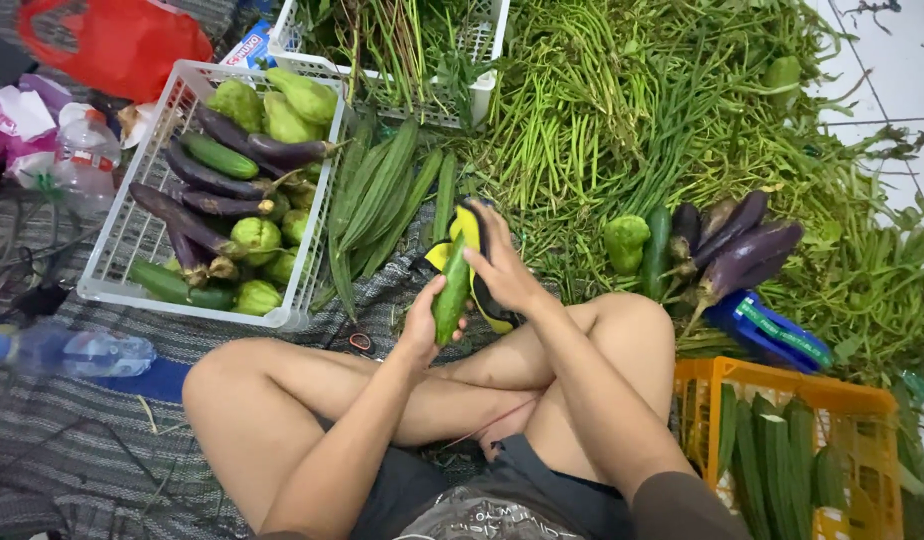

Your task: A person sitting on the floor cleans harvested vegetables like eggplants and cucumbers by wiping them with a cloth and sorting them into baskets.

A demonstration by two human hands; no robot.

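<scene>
A person is sitting cross-legged on a striped mat, bare knees in the foreground. The left hand is gripping the lower end of a green cucumber held upright above the legs, while the right hand is closing over its upper part, pressing a yellow-and-black cloth against it. Just beyond, long ridged gourds are lying fanned on the mat. To the left, a white plastic crate is holding purple eggplants, cucumbers and pale green chayotes. To the right, more eggplants are resting beside a chayote, near an orange crate of gourds. Farther back, a heap of green long beans is spreading across the floor, and a red bag is lying at top left.
</scene>
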